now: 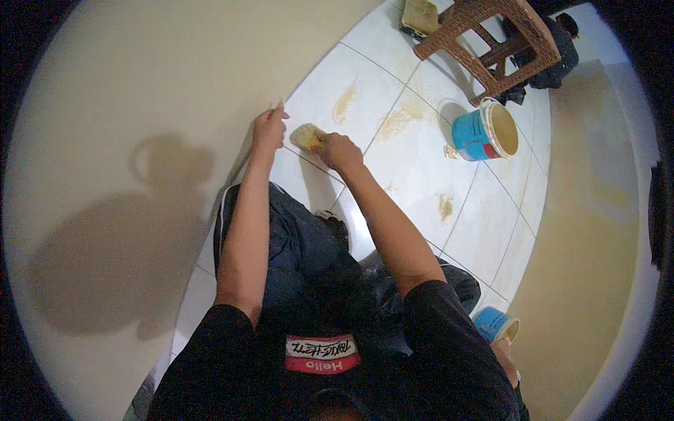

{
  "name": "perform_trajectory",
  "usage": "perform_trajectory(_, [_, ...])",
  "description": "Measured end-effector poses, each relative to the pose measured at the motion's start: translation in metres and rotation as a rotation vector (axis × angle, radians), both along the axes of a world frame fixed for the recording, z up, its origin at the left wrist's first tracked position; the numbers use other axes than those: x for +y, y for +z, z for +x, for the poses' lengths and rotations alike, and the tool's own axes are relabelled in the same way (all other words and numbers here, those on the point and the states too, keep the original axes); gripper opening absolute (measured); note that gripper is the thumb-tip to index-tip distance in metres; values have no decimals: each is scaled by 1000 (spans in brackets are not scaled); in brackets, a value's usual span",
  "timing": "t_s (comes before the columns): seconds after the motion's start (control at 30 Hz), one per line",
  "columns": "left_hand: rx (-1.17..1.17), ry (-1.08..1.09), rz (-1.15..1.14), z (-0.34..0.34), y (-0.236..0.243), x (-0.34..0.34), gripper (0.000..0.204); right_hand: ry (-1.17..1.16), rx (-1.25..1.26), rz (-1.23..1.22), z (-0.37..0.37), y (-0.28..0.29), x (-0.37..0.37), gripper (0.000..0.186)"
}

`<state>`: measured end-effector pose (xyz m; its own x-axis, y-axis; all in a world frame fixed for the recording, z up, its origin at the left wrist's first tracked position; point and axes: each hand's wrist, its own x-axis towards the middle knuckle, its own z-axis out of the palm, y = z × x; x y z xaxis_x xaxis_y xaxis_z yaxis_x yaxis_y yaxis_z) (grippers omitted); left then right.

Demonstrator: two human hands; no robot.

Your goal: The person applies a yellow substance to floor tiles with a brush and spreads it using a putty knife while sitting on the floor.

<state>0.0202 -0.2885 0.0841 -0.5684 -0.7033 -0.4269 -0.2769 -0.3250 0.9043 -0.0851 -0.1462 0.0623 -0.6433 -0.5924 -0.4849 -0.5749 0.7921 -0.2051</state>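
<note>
The right hand [340,152] has its grip wrapped around a yellowish, stubby, brush-like tool [306,137] over the white tiled floor [484,200]. The left hand [269,131] is beside the plain beige wall [175,77] (whether its grip pinches anything, I cannot tell). A blue cylindrical bucket [472,135] stands farther right.

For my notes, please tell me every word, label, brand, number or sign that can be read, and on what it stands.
Black shirt: red-and-white label, its legible, upside-down words not copied here.
Larger blue bucket: print, too small to read.
Smaller blue bucket: markings, too blurred to read.
</note>
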Motion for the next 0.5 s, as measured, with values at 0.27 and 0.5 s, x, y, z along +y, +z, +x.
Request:
perform_trajectory(0.27, [2, -55, -22, -3, -24, -13, 40, -12, 21, 125, -25, 17, 181, 48])
perform_trajectory(0.5, [-75, -222, -278, -35, -79, -8, 49, -105, 204, 447, -84, 34, 249, 44])
